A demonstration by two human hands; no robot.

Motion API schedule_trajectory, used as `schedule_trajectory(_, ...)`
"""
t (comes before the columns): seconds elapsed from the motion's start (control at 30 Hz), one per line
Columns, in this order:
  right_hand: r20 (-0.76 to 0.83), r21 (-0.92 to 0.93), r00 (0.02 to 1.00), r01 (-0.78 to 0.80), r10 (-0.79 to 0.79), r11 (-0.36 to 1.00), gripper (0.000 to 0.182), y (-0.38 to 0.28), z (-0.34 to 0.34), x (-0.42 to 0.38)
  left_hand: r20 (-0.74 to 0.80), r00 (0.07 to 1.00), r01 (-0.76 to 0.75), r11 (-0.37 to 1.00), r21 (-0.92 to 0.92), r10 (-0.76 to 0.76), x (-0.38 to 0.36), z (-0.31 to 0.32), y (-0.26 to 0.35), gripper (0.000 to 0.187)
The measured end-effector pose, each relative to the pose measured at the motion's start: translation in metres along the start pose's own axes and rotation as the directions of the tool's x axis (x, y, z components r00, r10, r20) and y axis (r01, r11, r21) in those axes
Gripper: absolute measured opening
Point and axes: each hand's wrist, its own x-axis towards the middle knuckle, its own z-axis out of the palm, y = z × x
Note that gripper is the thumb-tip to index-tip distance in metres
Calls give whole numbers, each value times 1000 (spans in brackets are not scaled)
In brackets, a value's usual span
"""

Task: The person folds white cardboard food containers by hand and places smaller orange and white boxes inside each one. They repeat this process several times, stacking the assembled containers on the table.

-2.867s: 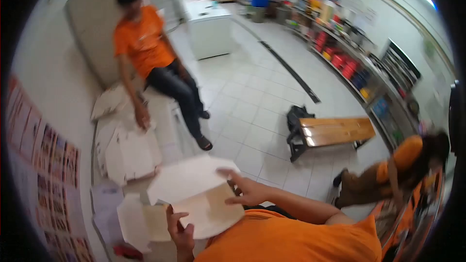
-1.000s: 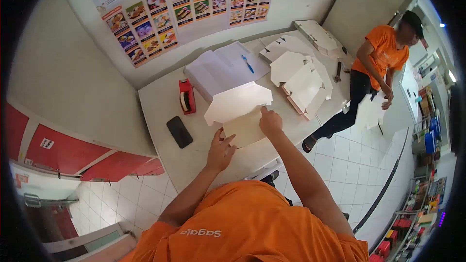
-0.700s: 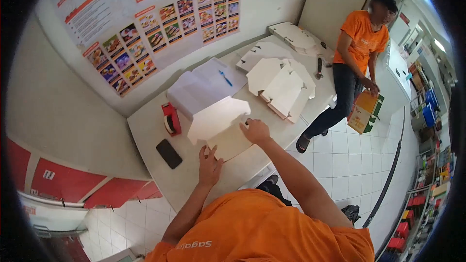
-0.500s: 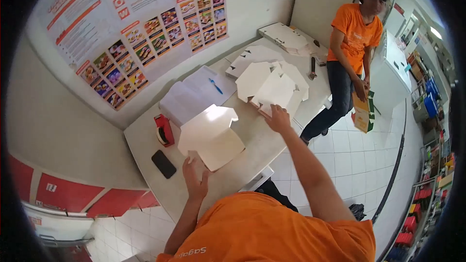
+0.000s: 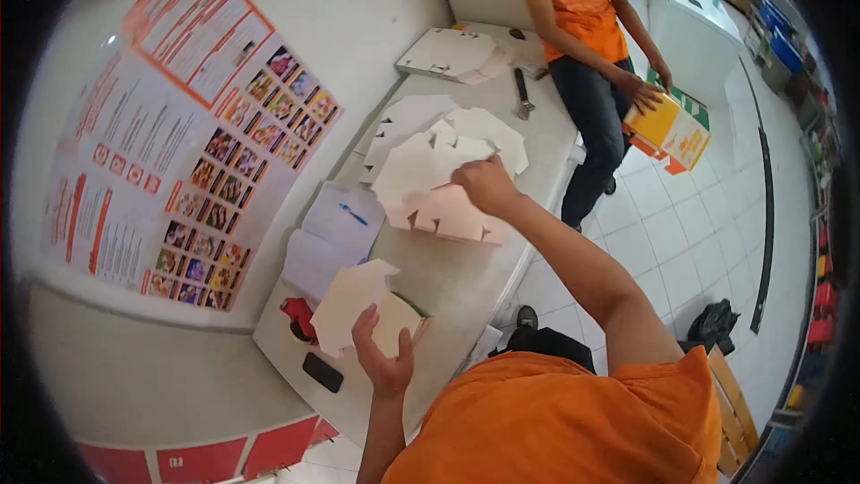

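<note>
My left hand (image 5: 385,358) is open, thumb and fingers apart, at the near side of a white cardboard piece (image 5: 345,300) with cut tabs. That piece lies at the near end of the table; light contact with my fingers cannot be told. My right hand (image 5: 486,185) has its fingers curled on a flat white cardboard box (image 5: 421,181) on top of a loose pile. My fingertips are partly hidden there. The box's near edge, with notched slots, looks slightly blurred. More flat boxes (image 5: 488,128) lie under and behind it.
Along the wall side lie an open notebook (image 5: 313,255), a blue pen (image 5: 353,214), a red tape dispenser (image 5: 297,318) and a black phone (image 5: 322,372). More flat boxes (image 5: 448,52) and a dark-handled tool (image 5: 521,94) are farther back. A co-worker (image 5: 582,36) handles a yellow-green box (image 5: 672,130).
My view has turned to the right. My right hand has moved from the pile's near edge onto its top box, fingers now curled. My left hand has lifted and spread beside the near piece.
</note>
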Motion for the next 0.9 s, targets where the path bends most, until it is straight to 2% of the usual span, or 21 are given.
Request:
schedule_trajectory(0.03, -110, -157, 986, 109, -127, 982, 20, -20, -30, -7, 19, 1000, -9, 1000, -6, 9, 23, 7, 17, 68)
schedule_trajectory(0.1, -7, -191, 964, 261, -268, 946, 16, -58, -91, -24, -82, 981, -177, 984, -16, 175, 69, 24, 54, 76)
schedule_trajectory(0.13, -8, -210, 967, 248, -255, 946, 16, -64, -112, -27, -84, 979, -190, 981, -36, 186, 91, 38, 66, 76)
schedule_trajectory(0.2, 223, -242, 942, 304, -252, 922, 13, -76, -139, -37, 50, 968, -239, 967, -88, 244, 119, 55, 87, 85)
schedule_trajectory(0.23, 223, -257, 943, 300, -246, 919, 13, -67, -133, -47, 42, 967, -246, 964, -100, 251, 123, 71, 81, 85)
schedule_trajectory(0.3, 193, -284, 981, 71, -16, 956, 16, -24, -101, -68, 391, 895, -247, 968, 34, 215, 132, 125, 40, 95)
schedule_trajectory(0.37, 163, -185, 982, -64, 95, 981, 21, -14, -87, -109, 684, 719, -348, 915, 204, 122, 126, 162, 8, 102)
schedule_trajectory(0.4, 248, -106, 951, -165, 187, 981, 27, -23, -96, -132, 755, 650, -437, 855, 279, 86, 123, 176, -6, 102)
schedule_trajectory(0.47, 384, -23, 872, -318, 302, 948, 41, -34, -100, -182, 811, 576, -488, 837, 247, 97, 120, 204, -52, 96)
schedule_trajectory(0.5, 401, 19, 855, -367, 329, 930, 42, -30, -86, -214, 849, 527, -388, 899, 203, 36, 128, 205, -53, 90)
schedule_trajectory(0.53, 429, 19, 817, -435, 386, 900, 43, -32, -80, -244, 841, 517, -422, 902, 89, 159, 126, 221, -91, 85)
schedule_trajectory(0.57, 495, 29, 757, -506, 427, 862, 42, -34, -90, -270, 857, 469, -480, 876, 42, 215, 138, 220, -93, 78)
schedule_trajectory(0.6, 518, 21, 738, -516, 432, 856, 40, -31, -90, -298, 849, 450, -521, 853, -2, 277, 144, 228, -105, 69)
schedule_trajectory(0.63, 506, 38, 736, -541, 451, 840, 38, -31, -95, -325, 833, 476, -496, 868, -10, 281, 148, 229, -110, 58)
schedule_trajectory(0.67, 521, 14, 669, -628, 531, 778, 39, -36, -114, -343, 826, 466, -399, 909, -123, 317, 157, 246, -137, 51)
schedule_trajectory(0.7, 483, 55, 651, -690, 585, 722, 39, -32, -121, -369, 836, 421, -470, 873, -130, 351, 169, 239, -118, 46)
schedule_trajectory(0.73, 465, 57, 617, -736, 635, 674, 39, -31, -122, -388, 858, 386, -434, 888, -156, 339, 179, 251, -137, 43)
schedule_trajectory(0.77, 447, 63, 588, -773, 674, 632, 38, -28, -125, -405, 946, 287, -357, 933, -39, 149, 195, 252, -119, 36)
schedule_trajectory(0.83, 394, 106, 553, -821, 734, 562, 39, -33, -144, -435, 921, 209, -676, 729, -107, 329, 214, 280, -155, 32)
schedule_trajectory(0.87, 369, 149, 515, -854, 773, 498, 39, -34, -153, -447, 914, 336, -475, 879, -43, 226, 220, 270, -137, 33)
schedule_trajectory(0.9, 346, 199, 477, -879, 808, 433, 39, -35, -158, -458, 900, 427, -238, 971, 14, 92, 224, 242, -104, 36)
